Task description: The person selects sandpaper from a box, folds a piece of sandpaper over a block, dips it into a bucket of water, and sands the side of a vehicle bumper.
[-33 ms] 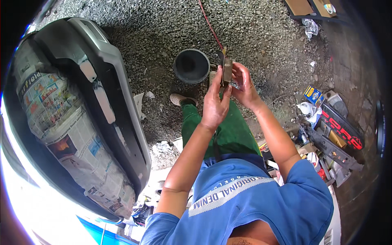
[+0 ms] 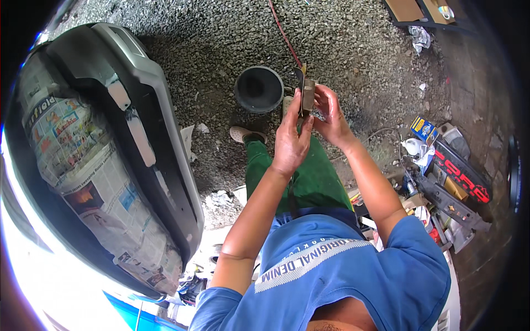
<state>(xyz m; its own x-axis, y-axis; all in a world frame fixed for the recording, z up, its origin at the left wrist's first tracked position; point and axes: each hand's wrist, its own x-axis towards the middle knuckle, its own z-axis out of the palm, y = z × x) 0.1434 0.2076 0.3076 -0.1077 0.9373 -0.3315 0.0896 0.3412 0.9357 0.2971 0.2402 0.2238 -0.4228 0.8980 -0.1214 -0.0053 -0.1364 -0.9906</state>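
In front of me, above my green trousers, I hold a small brown-grey block [image 2: 309, 99] upright between both hands. Against its left side stands a thin dark sheet [image 2: 301, 83], curled at the top, which looks like sandpaper. The fingers of my left hand [image 2: 292, 137] press the sheet to the block from the left. From the right, my right hand [image 2: 333, 118] grips the block with bent fingers; some of its fingertips are hidden behind it. Just left of the block, a round dark bucket [image 2: 276, 83] sits on the gravel.
A large dark car bumper [image 2: 176, 149] stands at left, partly covered in newspaper [image 2: 118, 204], with pale patches along it. A red hose [image 2: 282, 32] crosses the gravel ahead. On the right lie a white bottle [image 2: 411, 146], a black panel with red lettering [image 2: 461, 172] and loose parts.
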